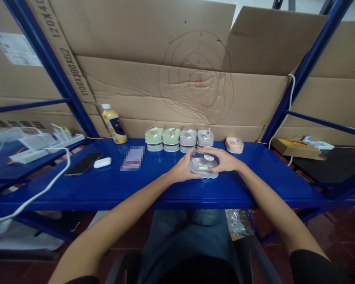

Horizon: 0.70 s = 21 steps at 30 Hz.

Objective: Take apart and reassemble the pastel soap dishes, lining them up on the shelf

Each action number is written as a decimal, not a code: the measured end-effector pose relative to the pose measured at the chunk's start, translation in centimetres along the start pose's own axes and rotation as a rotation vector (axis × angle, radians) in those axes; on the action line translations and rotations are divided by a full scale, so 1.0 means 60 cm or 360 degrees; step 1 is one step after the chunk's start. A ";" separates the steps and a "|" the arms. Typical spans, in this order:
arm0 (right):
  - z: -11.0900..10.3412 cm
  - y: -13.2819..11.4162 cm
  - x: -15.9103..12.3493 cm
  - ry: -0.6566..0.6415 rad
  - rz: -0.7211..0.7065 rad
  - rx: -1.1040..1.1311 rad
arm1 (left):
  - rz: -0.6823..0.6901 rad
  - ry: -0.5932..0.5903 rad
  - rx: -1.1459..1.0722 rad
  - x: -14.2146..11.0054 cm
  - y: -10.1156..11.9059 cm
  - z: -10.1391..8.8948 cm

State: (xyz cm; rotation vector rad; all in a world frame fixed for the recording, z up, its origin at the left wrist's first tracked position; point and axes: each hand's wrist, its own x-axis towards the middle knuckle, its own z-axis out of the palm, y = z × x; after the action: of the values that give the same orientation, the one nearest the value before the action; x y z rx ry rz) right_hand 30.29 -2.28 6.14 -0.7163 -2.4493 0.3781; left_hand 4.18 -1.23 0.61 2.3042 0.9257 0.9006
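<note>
Between my two hands is a grey plastic box with a clear lid (198,161), low over the blue shelf near its front. My left hand (184,169) grips the box's left side, thumb along the front edge. Curled around its right side is my right hand (223,159). A round white sticker and a small pale piece show through or on the lid. Just behind stand stacked boxes of the same kind: green ones (154,136) on the left and grey ones (205,138) on the right. A single peach box (234,145) sits apart to the right.
On the blue shelf (154,185) at left are a yellow bottle (114,124), a blurred-out packet (133,158), a white earbud case (102,162) and a dark phone (84,163). Farther left lies a power strip (47,149) with cables. Cardboard (130,86) backs the shelf; blue posts (316,55) flank it.
</note>
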 end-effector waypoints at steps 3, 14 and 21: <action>0.006 0.001 -0.001 -0.0101 0.0000 -0.0008 | 0.0041 0.0011 -0.0018 0.001 0.003 0.006; 0.019 -0.012 0.004 -0.0174 -0.0011 -0.0038 | 0.0074 -0.0054 -0.0093 0.005 -0.007 -0.001; 0.023 -0.022 0.006 -0.0214 0.0076 -0.0129 | 0.0097 -0.0080 -0.0173 0.007 -0.017 -0.001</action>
State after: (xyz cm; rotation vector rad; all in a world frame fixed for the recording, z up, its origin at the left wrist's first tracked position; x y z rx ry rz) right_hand 28.67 -3.30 5.73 -0.8085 -2.5903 0.3579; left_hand 3.94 -0.25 0.18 2.2619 0.7702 0.8911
